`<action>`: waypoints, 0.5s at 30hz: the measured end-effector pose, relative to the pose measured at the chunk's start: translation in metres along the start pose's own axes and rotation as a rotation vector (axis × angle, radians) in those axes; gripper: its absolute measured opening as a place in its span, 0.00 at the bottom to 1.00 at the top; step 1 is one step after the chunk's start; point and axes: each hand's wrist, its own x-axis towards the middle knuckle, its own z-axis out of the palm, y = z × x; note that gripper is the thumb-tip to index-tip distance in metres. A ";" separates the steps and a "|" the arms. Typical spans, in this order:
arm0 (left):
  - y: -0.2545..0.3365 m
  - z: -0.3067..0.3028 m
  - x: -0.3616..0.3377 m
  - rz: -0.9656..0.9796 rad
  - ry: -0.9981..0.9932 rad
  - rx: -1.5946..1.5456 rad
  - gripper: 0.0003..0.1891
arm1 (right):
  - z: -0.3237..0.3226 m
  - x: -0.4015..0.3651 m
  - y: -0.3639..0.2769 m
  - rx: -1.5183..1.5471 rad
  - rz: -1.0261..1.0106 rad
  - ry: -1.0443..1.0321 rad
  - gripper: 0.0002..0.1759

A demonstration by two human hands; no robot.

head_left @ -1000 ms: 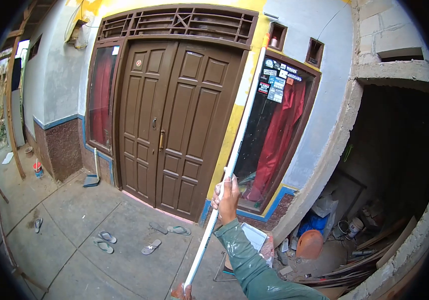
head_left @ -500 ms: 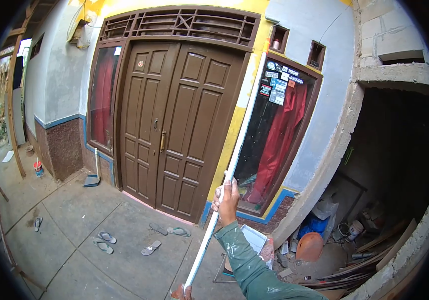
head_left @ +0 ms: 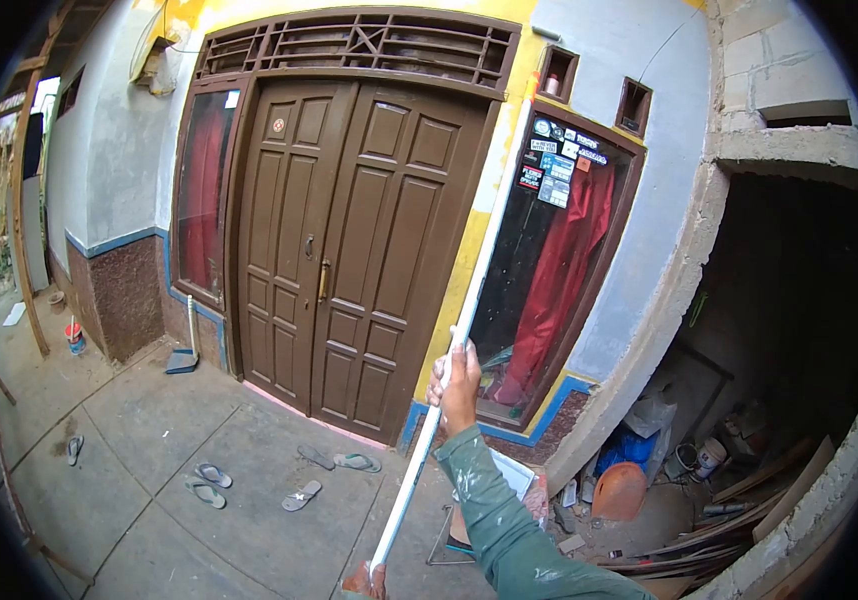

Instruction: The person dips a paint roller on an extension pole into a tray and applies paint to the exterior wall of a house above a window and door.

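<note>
Raised slightly along with my forearm since the earlier frame, my right hand (head_left: 459, 382) now sits a little higher against the window (head_left: 556, 270); the rest looks nearly the same. From my head view, I have its fingers closed around the long white pole (head_left: 482, 262), and my left hand (head_left: 365, 578), partly cut off at the bottom edge, is closed around the lower end. The pole slants up past the brown door (head_left: 349, 250) to its orange tip (head_left: 532, 86), with the roller (head_left: 546, 34) against the upper wall, beside the small opening (head_left: 557, 73). As far as I can judge, pale colour already covers most of the wall (head_left: 671, 150) right of the window, while yellow remains above the door and down the strip (head_left: 463, 265) beside it. I can't tell whether the pale areas are finished.
</note>
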 end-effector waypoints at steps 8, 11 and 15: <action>0.041 -0.002 0.052 0.391 0.382 0.227 0.18 | 0.028 0.057 -0.048 0.007 -0.131 -0.046 0.21; 0.051 -0.010 0.041 0.306 0.347 0.177 0.17 | 0.030 0.047 -0.047 -0.007 -0.133 -0.033 0.20; -0.028 0.013 0.038 0.301 0.296 0.247 0.17 | 0.028 0.011 -0.029 -0.045 -0.094 0.006 0.20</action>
